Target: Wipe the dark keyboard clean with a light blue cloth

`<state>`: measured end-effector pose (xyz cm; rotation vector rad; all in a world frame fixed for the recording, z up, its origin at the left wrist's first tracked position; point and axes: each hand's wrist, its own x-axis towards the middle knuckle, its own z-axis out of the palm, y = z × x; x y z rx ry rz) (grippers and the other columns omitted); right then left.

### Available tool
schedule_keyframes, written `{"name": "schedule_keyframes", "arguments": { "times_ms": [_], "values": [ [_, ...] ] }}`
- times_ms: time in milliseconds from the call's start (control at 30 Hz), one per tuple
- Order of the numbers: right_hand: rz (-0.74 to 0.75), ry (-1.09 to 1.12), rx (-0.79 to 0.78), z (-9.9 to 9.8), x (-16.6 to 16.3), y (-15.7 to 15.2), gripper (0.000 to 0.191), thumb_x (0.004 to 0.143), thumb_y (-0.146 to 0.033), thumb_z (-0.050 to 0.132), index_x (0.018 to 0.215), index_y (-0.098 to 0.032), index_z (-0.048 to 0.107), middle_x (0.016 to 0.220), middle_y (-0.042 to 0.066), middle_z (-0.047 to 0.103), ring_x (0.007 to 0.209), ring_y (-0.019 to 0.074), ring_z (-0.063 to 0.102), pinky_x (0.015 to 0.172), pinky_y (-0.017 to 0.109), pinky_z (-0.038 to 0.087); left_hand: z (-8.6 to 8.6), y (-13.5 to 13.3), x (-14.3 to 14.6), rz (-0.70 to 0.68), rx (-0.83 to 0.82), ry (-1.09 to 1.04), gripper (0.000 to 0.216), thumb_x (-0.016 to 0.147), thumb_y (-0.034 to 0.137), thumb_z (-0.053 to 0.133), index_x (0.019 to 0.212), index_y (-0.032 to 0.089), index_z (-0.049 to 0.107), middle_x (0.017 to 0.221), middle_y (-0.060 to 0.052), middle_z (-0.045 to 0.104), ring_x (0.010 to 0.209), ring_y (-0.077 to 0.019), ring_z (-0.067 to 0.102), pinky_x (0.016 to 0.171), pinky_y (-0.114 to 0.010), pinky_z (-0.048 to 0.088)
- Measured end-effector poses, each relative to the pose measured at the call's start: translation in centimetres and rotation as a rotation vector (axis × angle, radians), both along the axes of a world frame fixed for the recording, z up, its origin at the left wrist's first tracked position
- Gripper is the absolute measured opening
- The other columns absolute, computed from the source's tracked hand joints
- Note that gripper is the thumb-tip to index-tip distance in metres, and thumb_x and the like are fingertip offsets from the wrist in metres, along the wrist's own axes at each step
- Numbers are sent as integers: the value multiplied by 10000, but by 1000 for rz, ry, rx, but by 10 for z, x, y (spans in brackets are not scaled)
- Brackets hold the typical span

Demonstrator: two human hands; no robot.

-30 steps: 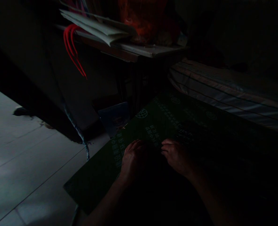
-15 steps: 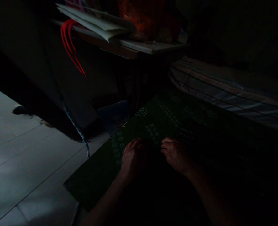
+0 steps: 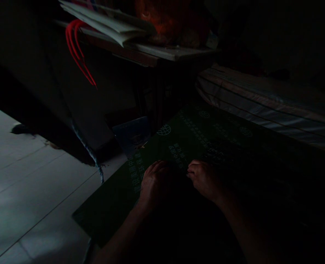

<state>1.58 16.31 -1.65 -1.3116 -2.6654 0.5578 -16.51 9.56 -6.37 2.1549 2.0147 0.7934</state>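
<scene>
The scene is very dark. My left hand point(image 3: 154, 181) and my right hand point(image 3: 205, 179) rest close together on a dark green sheet point(image 3: 176, 141) printed with white characters and globe marks, lying on the floor. Both hands have their fingers curled down and pressed together over a dark patch between them. What they grip there is lost in shadow.
A low table point(image 3: 173, 55) behind the sheet carries stacked papers point(image 3: 107, 25) and an orange bundle point(image 3: 165, 18); red cords point(image 3: 78, 55) hang off its left end. A striped roll point(image 3: 261, 99) lies at the right, a blue item point(image 3: 129, 134) under the table, pale tiled floor point(image 3: 27, 190) at the left.
Both hands keep their place and curl on the green sheet. The view has only shifted slightly, so the table and cords sit a little further left.
</scene>
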Motion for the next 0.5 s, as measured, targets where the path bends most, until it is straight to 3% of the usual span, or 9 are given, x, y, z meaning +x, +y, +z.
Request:
{"name": "schedule_keyframes", "arguments": {
  "times_ms": [167,300,500],
  "values": [
    [9,-73,0,4,-3,3,196,799,-107,579,610,-158,595,772,34,634,716,132,593,635,244,371,1,1,3,-41,65,-23,239,867,219,502,983,157,702,1097,-116,692,1082,-282,614,932,-482,526],
    [9,-105,5,8,-4,2,237,820,-103,537,597,-161,591,760,34,628,698,125,584,612,249,349,0,1,13,-172,168,-48,267,892,229,486,1084,181,665,1132,-109,667,1113,-254,588,940,-443,528],
    [3,-67,-6,5,-1,1,207,830,-146,566,631,-163,619,780,30,637,716,125,587,630,245,357,-12,2,19,-196,165,0,304,863,174,515,1124,226,661,1181,-101,642,1141,-279,565,913,-480,537]
  ]
}}
